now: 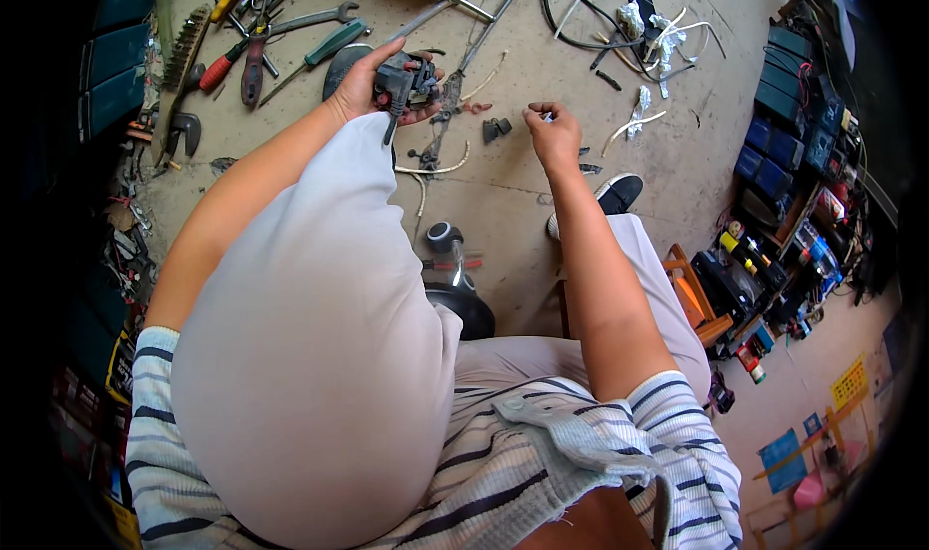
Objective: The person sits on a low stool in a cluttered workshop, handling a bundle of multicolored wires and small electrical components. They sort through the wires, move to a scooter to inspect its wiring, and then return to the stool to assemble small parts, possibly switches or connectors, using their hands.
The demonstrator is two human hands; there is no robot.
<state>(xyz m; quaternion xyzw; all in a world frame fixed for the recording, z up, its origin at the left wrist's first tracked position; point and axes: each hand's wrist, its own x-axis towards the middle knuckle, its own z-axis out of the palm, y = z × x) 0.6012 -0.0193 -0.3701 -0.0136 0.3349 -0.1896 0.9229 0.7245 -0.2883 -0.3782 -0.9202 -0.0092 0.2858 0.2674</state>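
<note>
My left hand [358,88] is wrapped round a black mechanical part [408,78] with a short dark cable hanging off it, held above the concrete floor beside my raised left knee. Out to the right, my right hand [556,142] is closed in a pinch. A small pale bluish bit shows at its fingertips, too small to name. Between the two hands, a small black block-shaped piece [496,129] lies on the floor. Left of it are a few reddish scraps [476,108] and a bent off-white wire [447,169].
At the upper left lie a green-handled screwdriver [339,41], a red-handled one [221,71], a wrench [314,20] and a wire brush [184,49]. Loose cables and foil [668,42] are scattered at the upper right. An orange wooden frame [692,294] stands by my right leg.
</note>
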